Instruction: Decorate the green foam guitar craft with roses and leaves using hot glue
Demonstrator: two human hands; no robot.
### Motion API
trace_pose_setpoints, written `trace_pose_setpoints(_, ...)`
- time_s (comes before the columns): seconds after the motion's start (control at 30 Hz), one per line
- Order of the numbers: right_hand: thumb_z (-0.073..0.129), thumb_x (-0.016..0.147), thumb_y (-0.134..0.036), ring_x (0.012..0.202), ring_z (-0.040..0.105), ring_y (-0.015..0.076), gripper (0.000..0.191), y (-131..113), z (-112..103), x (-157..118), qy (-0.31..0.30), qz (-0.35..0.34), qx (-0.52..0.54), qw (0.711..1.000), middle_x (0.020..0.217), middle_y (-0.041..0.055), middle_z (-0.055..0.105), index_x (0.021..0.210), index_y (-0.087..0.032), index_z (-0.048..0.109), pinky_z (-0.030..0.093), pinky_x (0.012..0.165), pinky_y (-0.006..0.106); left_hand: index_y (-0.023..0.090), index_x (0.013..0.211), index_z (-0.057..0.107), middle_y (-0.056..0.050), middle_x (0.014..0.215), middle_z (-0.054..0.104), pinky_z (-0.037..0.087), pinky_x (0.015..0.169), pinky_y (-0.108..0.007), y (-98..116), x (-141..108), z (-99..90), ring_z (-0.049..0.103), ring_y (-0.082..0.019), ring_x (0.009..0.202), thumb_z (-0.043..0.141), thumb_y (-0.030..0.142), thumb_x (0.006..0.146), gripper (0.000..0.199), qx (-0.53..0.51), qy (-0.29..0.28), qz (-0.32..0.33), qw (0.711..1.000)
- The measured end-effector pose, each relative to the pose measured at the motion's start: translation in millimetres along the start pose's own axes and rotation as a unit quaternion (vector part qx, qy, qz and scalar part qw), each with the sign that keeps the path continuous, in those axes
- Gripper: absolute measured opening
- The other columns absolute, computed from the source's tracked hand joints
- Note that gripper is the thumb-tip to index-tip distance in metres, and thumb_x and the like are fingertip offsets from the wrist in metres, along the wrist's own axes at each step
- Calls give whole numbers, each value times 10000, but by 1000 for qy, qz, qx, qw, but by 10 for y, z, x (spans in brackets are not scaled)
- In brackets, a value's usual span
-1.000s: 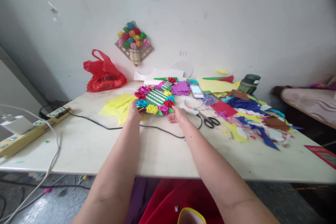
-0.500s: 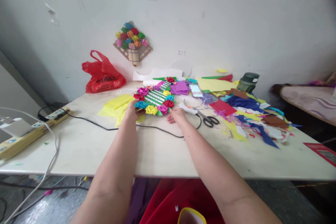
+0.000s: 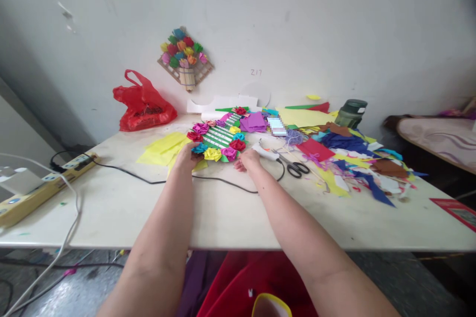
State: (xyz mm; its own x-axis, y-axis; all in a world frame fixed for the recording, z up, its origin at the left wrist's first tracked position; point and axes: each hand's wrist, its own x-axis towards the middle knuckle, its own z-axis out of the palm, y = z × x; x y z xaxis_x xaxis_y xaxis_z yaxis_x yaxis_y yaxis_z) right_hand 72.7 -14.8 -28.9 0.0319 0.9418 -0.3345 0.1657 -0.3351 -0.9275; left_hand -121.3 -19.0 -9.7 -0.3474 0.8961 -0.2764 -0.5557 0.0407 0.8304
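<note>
A woven green and white craft piece (image 3: 218, 137), ringed with colorful paper flowers, lies on the table. My left hand (image 3: 188, 157) is at its lower left edge beside a blue flower, fingers curled at the rim and partly hidden. At the lower right edge is my right hand (image 3: 247, 159), its fingers curled close to the rim by the pink and red flowers; whether it grips the piece cannot be made out. Yellow paper (image 3: 159, 151) lies left of the piece, and a white glue gun (image 3: 265, 151) is just beyond my right hand.
Black scissors (image 3: 298, 170) and a heap of paper scraps (image 3: 349, 151) lie to the right. A black cable (image 3: 223, 181) crosses before the hands. Further off are a red bag (image 3: 147, 104), purple paper (image 3: 253, 123) and a green bottle (image 3: 351, 114). A power strip (image 3: 48, 188) is at left.
The view has shifted slightly. Both hands stay at the edges of the flower-ringed piece, with little other visible movement.
</note>
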Motion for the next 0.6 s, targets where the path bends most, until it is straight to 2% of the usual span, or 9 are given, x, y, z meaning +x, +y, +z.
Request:
trace_pose_setpoints(0.13,460,842,-200,282,502,135,184,-9,-26,-55,2,-11,3,1000,358,16,529,821,-66,585,393,271,197,132,657,545,-48,587,572,517,550,-300,0,-11,6,571,-155,538,541,69,597,88,-17,12,4,1000)
trace_pose_setpoints(0.43,388,846,-479,371,575,187,461,-3,-118,-165,33,-48,2,998,460,65,580,882,-57,572,486,346,285,152,638,537,-37,575,550,501,513,-281,45,-62,17,569,-159,555,524,91,572,91,-61,42,1,997)
trace_pose_setpoints(0.6,436,808,-535,434,591,174,483,-97,-133,-289,58,-64,70,994,506,47,569,912,-82,565,498,393,267,154,642,521,-37,586,560,489,499,-268,65,-96,23,570,-154,549,502,82,569,104,-97,28,-4,995)
